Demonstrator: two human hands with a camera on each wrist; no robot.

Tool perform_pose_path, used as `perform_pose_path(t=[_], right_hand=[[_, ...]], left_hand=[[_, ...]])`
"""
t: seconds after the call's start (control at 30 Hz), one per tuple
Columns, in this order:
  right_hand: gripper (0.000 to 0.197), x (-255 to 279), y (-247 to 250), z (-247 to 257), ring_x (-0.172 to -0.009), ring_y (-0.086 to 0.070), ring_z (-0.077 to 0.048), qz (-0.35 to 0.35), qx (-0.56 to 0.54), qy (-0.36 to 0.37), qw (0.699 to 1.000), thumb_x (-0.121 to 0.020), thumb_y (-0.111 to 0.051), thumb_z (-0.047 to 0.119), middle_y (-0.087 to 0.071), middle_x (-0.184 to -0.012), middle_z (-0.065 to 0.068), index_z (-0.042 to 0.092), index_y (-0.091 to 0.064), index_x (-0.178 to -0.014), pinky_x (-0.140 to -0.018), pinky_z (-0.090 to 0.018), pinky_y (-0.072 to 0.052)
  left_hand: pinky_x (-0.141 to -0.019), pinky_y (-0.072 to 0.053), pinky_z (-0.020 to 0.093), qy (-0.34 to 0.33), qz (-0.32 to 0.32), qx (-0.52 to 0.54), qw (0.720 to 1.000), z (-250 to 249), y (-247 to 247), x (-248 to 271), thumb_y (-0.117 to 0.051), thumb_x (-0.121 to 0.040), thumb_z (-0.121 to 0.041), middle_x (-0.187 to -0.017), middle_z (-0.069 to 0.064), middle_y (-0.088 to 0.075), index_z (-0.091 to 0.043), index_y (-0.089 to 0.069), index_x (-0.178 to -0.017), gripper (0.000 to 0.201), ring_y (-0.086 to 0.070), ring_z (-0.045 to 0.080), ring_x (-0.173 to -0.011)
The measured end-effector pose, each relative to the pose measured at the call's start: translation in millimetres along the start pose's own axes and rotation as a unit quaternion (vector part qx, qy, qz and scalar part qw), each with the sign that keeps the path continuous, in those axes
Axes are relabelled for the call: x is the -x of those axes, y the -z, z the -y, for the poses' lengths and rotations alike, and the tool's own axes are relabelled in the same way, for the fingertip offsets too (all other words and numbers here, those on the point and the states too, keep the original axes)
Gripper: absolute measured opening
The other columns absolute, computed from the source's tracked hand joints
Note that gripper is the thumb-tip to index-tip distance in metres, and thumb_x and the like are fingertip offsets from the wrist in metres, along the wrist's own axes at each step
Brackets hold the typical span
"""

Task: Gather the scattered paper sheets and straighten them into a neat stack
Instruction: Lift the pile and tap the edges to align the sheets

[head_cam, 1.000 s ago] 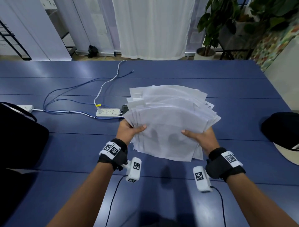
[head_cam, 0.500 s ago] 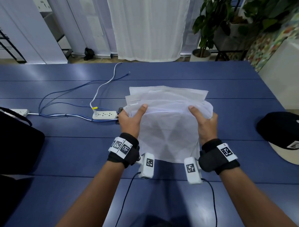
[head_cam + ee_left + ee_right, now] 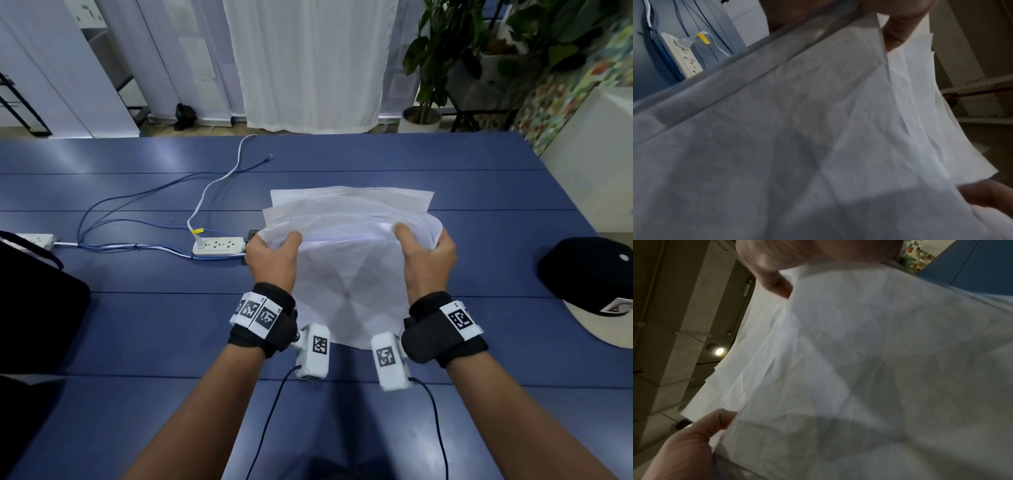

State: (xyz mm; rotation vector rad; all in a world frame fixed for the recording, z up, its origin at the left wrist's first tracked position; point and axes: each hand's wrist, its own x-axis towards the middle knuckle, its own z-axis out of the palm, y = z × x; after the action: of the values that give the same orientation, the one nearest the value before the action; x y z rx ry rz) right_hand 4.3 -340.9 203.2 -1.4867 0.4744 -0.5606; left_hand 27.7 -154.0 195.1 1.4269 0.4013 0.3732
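Note:
A thick bundle of white paper sheets [image 3: 349,274] stands tilted on its lower edge near the middle of the blue table [image 3: 137,325], its top edges fanned and uneven. My left hand [image 3: 274,255] grips its left side, thumb over the front. On the opposite side my right hand [image 3: 428,253] grips the bundle the same way. The left wrist view is filled by the paper sheets [image 3: 818,138], and the right wrist view by the paper sheets [image 3: 869,369]. The fingers behind the bundle are hidden in the head view.
A white power strip [image 3: 219,246] with blue and white cables [image 3: 137,222] lies just left of the bundle. A black bag [image 3: 30,291] sits at the left table edge. A black cap [image 3: 592,284] lies at the right edge. Curtains and potted plants stand beyond the table.
The loosely fanned sheets have been drawn together and tipped up onto their lower edge. Both hands slid from the bundle's lower corners up to its sides near the top.

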Motion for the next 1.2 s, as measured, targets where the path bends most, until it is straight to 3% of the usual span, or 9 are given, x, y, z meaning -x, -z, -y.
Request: perform_pose_path(t=[0.1, 0.27, 0.43, 0.57, 0.67, 0.83, 0.97, 1.1, 1.2], right_hand=[[0.008, -2.0, 1.2, -2.5, -0.083, -0.065, -0.015, 0.002, 0.004, 0.02, 1.0, -0.072, -0.07, 0.031, -0.068, -0.073, 0.02, 0.031, -0.065, -0.078, -0.087, -0.044, -0.056], [0.027, 2.3, -2.2, -1.9, -0.095, -0.065, -0.011, 0.009, 0.014, 0.04, 0.999, -0.067, -0.083, 0.045, -0.068, -0.08, 0.024, 0.04, -0.06, -0.081, -0.085, -0.025, -0.051], [0.014, -1.7, 1.6, -4.1, -0.081, -0.065, -0.017, -0.009, 0.015, 0.02, 1.0, -0.069, -0.062, 0.027, -0.067, -0.078, 0.014, 0.031, -0.063, -0.082, -0.081, -0.035, -0.056], [0.012, -2.1, 2.8, -6.4, -0.092, -0.065, -0.02, -0.002, 0.023, 0.033, 0.999, -0.074, -0.065, 0.034, -0.07, -0.082, 0.012, 0.028, -0.065, -0.084, -0.087, -0.041, -0.055], [0.035, 1.8, 1.8, -6.1, -0.104, -0.064, -0.025, 0.008, 0.012, 0.039, 0.999, -0.071, -0.074, 0.058, -0.073, -0.09, 0.011, 0.028, -0.067, -0.088, -0.093, -0.044, -0.053], [0.005, 1.1, 4.1, -0.9, -0.096, -0.067, -0.018, 0.003, 0.017, 0.015, 1.0, -0.075, -0.073, 0.036, -0.071, -0.078, 0.021, 0.038, -0.068, -0.076, -0.091, -0.04, -0.054], [0.012, -0.9, 6.1, -4.2, -0.095, -0.067, -0.026, -0.002, 0.027, 0.002, 1.0, -0.074, -0.062, 0.019, -0.069, -0.077, 0.014, 0.027, -0.068, -0.081, -0.088, -0.046, -0.056], [0.01, 1.3, 5.0, -2.8, -0.094, -0.068, -0.018, 0.015, 0.027, 0.013, 0.999, -0.074, -0.073, 0.029, -0.072, -0.078, 0.019, 0.033, -0.068, -0.081, -0.09, -0.041, -0.056], [0.031, 2.6, 2.8, -0.9, -0.086, -0.072, -0.01, 0.017, 0.016, 0.011, 1.0, -0.065, -0.086, 0.041, -0.075, -0.084, 0.014, 0.028, -0.07, -0.087, -0.086, -0.037, -0.058]], left_hand=[[-0.075, -0.052, 0.028, -0.008, 0.002, 0.008, 1.0, -1.8, 2.6, -2.7, -0.066, -0.062, -0.018, -0.084, 0.004, -0.069, -0.002, -0.068, -0.094, 0.035, -0.063, 0.016, -0.075], [-0.085, -0.056, 0.029, -0.021, 0.043, 0.023, 0.999, -1.4, 1.0, 2.5, -0.082, -0.066, -0.034, -0.1, 0.004, -0.075, -0.007, -0.067, -0.104, 0.049, -0.071, 0.018, -0.093], [-0.082, -0.055, 0.028, -0.015, 0.024, 0.033, 0.999, -1.0, -0.3, 3.7, -0.083, -0.073, -0.024, -0.097, 0.002, -0.075, -0.008, -0.069, -0.101, 0.035, -0.072, 0.013, -0.089], [-0.084, -0.054, 0.028, -0.017, -0.005, 0.016, 1.0, -1.3, -2.8, 3.0, -0.085, -0.056, -0.056, -0.096, -0.001, -0.075, -0.014, -0.069, -0.097, 0.06, -0.071, 0.013, -0.092], [-0.083, -0.057, 0.032, 0.0, -0.012, 0.013, 1.0, -3.3, -5.8, 0.7, -0.086, -0.057, -0.04, -0.092, -0.002, -0.076, -0.015, -0.071, -0.094, 0.048, -0.072, 0.015, -0.088], [-0.084, -0.052, 0.025, -0.001, -0.014, 0.027, 1.0, -4.0, -5.6, 1.5, -0.078, -0.07, -0.042, -0.097, -0.003, -0.075, -0.016, -0.07, -0.099, 0.04, -0.069, 0.01, -0.09], [-0.088, -0.053, 0.027, -0.013, -0.016, 0.016, 1.0, -8.0, -10.3, 3.2, -0.08, -0.063, -0.055, -0.098, -0.005, -0.074, -0.021, -0.067, -0.094, 0.048, -0.069, 0.009, -0.093], [-0.087, -0.053, 0.032, -0.016, -0.035, -0.019, 0.999, -5.4, -11.3, 2.4, -0.077, -0.06, -0.049, -0.097, -0.002, -0.073, -0.023, -0.063, -0.089, 0.043, -0.068, 0.016, -0.093], [-0.087, -0.053, 0.034, -0.019, -0.036, -0.054, 0.998, -2.4, -11.6, 2.6, -0.074, -0.062, -0.031, -0.088, -0.005, -0.071, -0.022, -0.058, -0.088, 0.032, -0.067, 0.019, -0.088]])
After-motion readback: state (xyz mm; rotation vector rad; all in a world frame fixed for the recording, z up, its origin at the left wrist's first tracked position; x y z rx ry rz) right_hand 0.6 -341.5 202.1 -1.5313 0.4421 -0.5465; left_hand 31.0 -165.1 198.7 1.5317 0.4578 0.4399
